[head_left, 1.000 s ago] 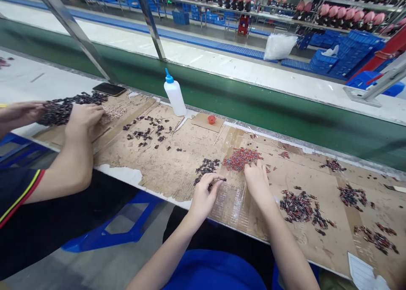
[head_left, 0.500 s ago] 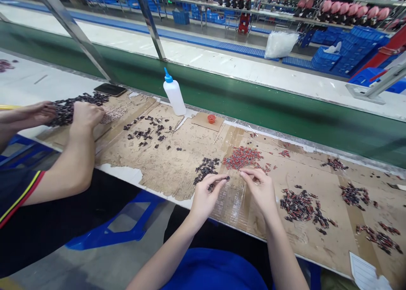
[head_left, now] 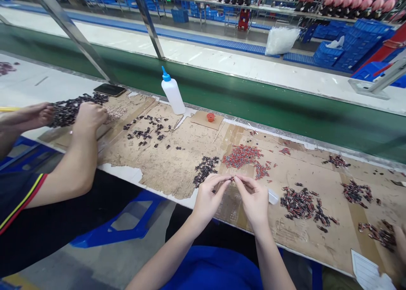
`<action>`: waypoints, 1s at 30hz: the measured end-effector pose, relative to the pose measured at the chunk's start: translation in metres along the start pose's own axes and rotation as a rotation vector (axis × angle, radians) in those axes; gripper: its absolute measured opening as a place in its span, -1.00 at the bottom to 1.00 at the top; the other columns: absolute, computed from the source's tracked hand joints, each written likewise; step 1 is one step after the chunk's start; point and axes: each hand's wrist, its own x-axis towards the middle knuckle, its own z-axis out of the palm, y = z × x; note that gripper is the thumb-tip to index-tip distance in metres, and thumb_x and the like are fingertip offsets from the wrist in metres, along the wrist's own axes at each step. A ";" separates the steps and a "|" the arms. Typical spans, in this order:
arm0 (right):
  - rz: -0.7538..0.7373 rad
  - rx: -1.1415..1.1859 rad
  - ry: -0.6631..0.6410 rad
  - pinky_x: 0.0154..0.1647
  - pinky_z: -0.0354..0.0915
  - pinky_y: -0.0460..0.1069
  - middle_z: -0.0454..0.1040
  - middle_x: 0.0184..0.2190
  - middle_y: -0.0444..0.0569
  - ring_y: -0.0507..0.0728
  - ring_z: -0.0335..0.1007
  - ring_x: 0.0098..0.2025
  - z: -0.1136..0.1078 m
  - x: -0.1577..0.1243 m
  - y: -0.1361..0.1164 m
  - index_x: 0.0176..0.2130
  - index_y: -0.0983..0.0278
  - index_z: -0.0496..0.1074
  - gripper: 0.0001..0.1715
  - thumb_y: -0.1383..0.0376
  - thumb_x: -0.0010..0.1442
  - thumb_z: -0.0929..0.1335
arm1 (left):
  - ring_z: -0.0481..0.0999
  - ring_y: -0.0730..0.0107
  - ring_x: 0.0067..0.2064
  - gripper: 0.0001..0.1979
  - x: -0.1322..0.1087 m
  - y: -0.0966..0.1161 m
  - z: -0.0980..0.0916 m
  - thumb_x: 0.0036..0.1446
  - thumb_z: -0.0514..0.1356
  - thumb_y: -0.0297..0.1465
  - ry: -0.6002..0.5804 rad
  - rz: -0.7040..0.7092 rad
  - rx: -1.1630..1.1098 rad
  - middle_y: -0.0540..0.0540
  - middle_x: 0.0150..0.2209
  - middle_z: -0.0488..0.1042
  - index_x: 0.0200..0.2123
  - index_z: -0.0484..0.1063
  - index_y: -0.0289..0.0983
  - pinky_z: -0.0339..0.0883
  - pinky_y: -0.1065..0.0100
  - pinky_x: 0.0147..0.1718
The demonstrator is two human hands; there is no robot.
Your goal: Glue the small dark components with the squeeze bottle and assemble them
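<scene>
Fingertip to fingertip, my left hand [head_left: 207, 197] and my right hand [head_left: 254, 197] meet over the cardboard. A small black part [head_left: 232, 178] is pinched by the left thumb and index finger. The right fingers are closed against the same spot; whatever they hold is too small and covered to name. Just beyond the hands lies a pile of small red-and-silver pieces [head_left: 242, 156]. Black parts like the one I hold form a pile [head_left: 205, 170] by my left fingers. A translucent plastic piece [head_left: 273, 196] lies beside my right hand.
Joined black-and-red pieces [head_left: 298, 203] lie in heaps to the right. Behind stand a white squeeze bottle [head_left: 173, 96] and a small red cup [head_left: 210, 117]. Co-workers' hands are at the left [head_left: 90, 116] and right edge [head_left: 400, 243]. A phone [head_left: 109, 89] lies back left.
My right hand has moved left, bringing its fingertips against the left hand's at the black part. The translucent piece now shows beside it. A co-worker's hand has appeared at the right edge.
</scene>
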 end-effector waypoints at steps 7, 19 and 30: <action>-0.038 -0.015 -0.032 -0.23 0.50 0.08 0.64 -0.36 0.03 0.19 0.59 -0.33 0.000 -0.003 0.001 -0.36 0.25 0.61 -0.76 0.14 0.05 0.42 | 0.54 0.26 -0.22 -0.85 0.001 0.004 -0.003 0.17 0.20 -0.38 -0.033 -0.002 -0.010 -0.14 -0.31 0.61 -0.29 0.59 -0.23 0.43 0.26 -0.17; -0.116 0.003 0.085 -0.17 0.50 0.09 0.63 -0.36 0.02 0.18 0.58 -0.30 -0.002 -0.014 0.001 -0.36 0.25 0.59 -0.79 0.16 0.07 0.44 | 0.54 0.29 -0.24 -0.87 -0.001 0.017 -0.002 0.16 0.21 -0.38 -0.070 -0.032 -0.062 -0.12 -0.33 0.60 -0.31 0.58 -0.24 0.43 0.30 -0.19; -0.207 0.044 0.110 -0.20 0.49 0.09 0.63 -0.38 0.01 0.17 0.57 -0.32 -0.002 -0.020 -0.003 -0.39 0.22 0.59 -0.85 0.20 0.08 0.44 | 0.52 0.32 -0.22 -0.89 -0.004 0.032 -0.006 0.15 0.17 -0.45 -0.082 0.002 0.011 -0.10 -0.32 0.56 -0.30 0.52 -0.25 0.40 0.35 -0.18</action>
